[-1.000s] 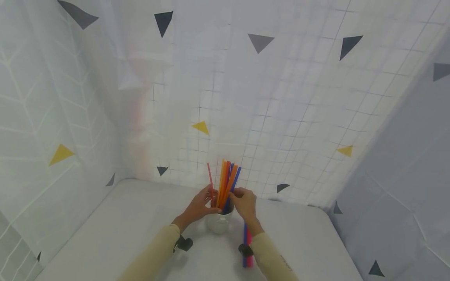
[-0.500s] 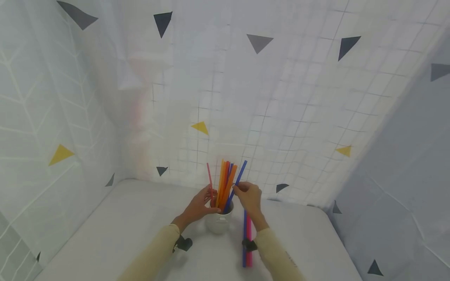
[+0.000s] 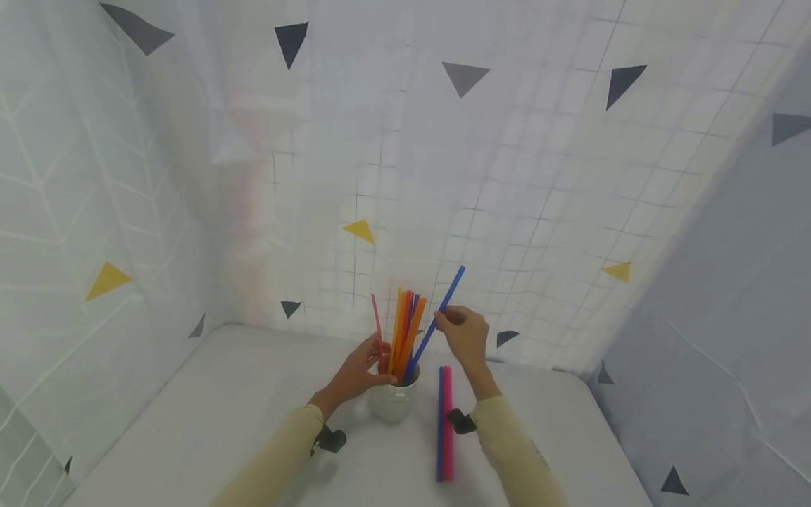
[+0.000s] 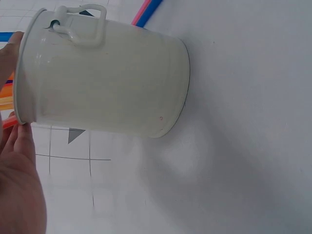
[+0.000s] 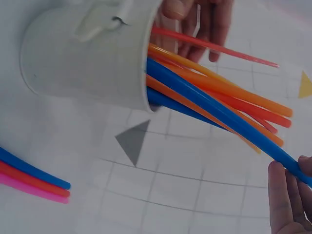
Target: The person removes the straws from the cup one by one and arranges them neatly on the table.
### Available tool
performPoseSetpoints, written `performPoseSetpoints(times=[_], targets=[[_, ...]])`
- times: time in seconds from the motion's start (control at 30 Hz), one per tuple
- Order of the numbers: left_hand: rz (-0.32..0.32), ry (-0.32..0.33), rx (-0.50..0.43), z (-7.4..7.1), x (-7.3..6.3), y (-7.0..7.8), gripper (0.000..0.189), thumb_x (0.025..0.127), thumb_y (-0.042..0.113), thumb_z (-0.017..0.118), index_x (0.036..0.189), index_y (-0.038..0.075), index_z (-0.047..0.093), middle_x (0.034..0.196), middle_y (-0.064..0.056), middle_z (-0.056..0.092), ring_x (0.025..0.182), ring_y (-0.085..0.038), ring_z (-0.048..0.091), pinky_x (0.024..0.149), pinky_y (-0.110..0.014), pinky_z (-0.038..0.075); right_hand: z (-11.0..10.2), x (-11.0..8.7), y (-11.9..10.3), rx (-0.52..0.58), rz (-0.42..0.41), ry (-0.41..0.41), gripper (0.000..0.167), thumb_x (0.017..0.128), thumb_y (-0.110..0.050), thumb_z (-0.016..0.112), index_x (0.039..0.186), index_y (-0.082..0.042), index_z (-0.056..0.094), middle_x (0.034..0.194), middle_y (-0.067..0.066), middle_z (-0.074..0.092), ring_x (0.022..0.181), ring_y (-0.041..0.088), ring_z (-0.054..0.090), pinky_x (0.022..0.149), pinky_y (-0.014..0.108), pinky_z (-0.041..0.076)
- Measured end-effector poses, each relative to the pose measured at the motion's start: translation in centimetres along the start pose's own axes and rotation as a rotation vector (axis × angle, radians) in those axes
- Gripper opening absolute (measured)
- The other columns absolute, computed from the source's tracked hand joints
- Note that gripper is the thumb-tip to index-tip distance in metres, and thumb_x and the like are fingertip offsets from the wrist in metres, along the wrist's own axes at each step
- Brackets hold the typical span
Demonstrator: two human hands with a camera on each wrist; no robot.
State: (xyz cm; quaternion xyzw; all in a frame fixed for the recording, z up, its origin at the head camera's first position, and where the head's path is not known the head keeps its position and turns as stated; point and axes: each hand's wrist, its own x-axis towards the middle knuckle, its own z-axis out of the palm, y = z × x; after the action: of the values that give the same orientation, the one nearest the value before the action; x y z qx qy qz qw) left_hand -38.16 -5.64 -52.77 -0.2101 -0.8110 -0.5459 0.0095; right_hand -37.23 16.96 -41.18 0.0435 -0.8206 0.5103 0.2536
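A small cream metal pail (image 3: 391,407) with a side handle stands on the white table. Several orange, yellow, red and blue straws (image 3: 410,338) lean in it, and a thin red straw (image 3: 376,313) stands at its left side. My left hand (image 3: 352,372) holds the pail at its rim, thumb in front and fingers behind. Up to the right, my right hand (image 3: 467,336) pinches a thick blue straw (image 3: 453,287) partway along. That straw slants up and right, its lower end still inside the pail. In the right wrist view, fingertips (image 5: 279,178) press against the blue straw.
Right of the pail, a blue straw (image 3: 440,429), a red straw (image 5: 34,181) and a pink straw (image 3: 450,451) lie side by side on the table (image 3: 538,436). A patterned sheet (image 3: 507,211) rises behind the table, with more sheeting at both sides.
My right hand has moved up and right, drawing the blue straw partly out of the pail and tilting it right. My left hand has stayed at the rim.
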Motion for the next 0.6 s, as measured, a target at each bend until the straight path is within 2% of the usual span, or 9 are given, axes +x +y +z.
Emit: performPoseSetpoints(times=[0.27,0.6], targets=[[0.008,0.000,0.001,0.0,0.2,-0.2,0.097,0.078,0.028,0.084,0.154,0.016,0.024,0.132,-0.004,0.054,0.133,-0.024,0.046,0.105,-0.047,0.041,-2.2,1.7,-0.4,-0.013,-0.024,0.070,0.025,0.087,-0.023,0.075,0.104,-0.005,0.073,0.092,0.009,0.073,0.075,0.018,0.072,0.070,0.030,0.059],[0.001,-0.010,-0.009,-0.1,0.1,-0.1,0.099,0.078,0.028,0.084,0.155,0.014,0.023,0.132,-0.004,0.054,0.132,-0.024,0.047,0.104,-0.047,0.041,-3.9,1.0,1.2,-0.044,0.045,0.046,0.027,0.089,-0.019,0.072,0.109,-0.001,0.070,0.097,0.015,0.071,0.079,0.024,0.072,0.071,0.026,0.058]])
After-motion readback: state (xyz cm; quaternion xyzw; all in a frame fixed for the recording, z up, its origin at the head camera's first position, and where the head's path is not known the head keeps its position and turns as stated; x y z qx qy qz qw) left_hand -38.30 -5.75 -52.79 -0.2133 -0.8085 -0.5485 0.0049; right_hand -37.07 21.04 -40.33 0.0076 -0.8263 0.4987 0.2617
